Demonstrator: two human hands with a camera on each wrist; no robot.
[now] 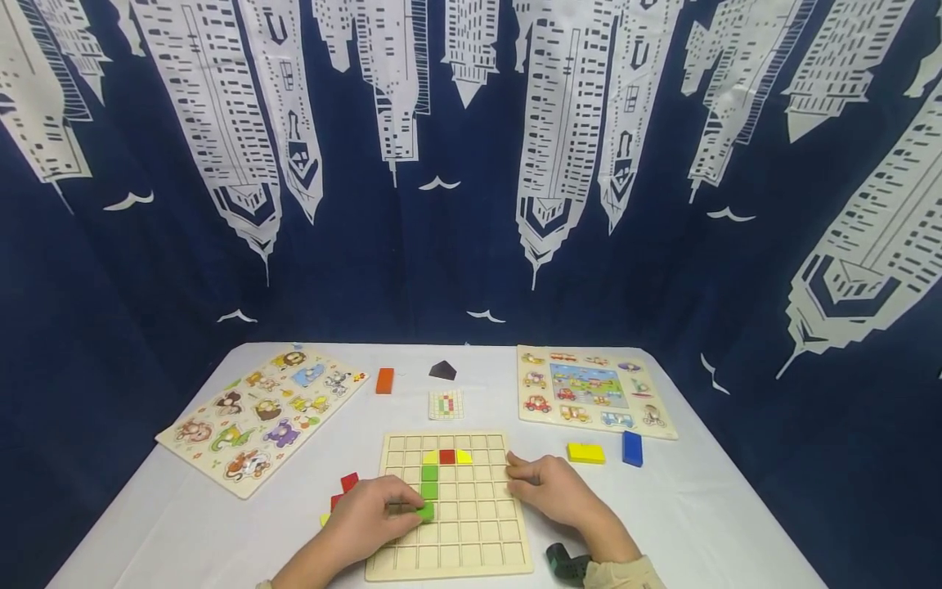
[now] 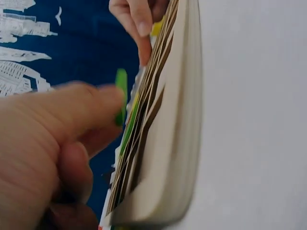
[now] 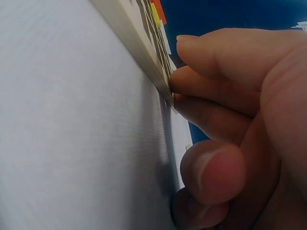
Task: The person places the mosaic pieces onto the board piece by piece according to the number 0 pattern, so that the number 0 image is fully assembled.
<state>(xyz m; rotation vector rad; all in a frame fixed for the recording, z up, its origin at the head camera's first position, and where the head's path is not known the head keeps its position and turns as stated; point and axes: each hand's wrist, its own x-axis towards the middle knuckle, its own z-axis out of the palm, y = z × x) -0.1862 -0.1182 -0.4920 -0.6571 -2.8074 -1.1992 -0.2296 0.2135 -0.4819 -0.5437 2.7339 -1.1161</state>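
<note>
The wooden grid board (image 1: 486,523) lies on the white table. A red square tile (image 1: 447,456) sits in its upper part between two yellow rounded pieces, and below the left one are two green tiles (image 1: 429,483) in a column. My left hand (image 1: 371,511) pinches another green tile (image 2: 122,91) between thumb and finger, just under that column in the head view; the wrist view shows it edge-on, close over the grid. At the board's right edge, my right hand (image 1: 552,487) rests its fingertips against the side, fingers loosely bent.
Red tiles (image 1: 349,482) lie left of the board, partly behind my left hand. Beyond it is a small pattern card (image 1: 446,405). An animal puzzle (image 1: 265,409) and a vehicle puzzle (image 1: 589,388) flank it. Yellow (image 1: 585,453) and blue (image 1: 632,449) blocks sit at right.
</note>
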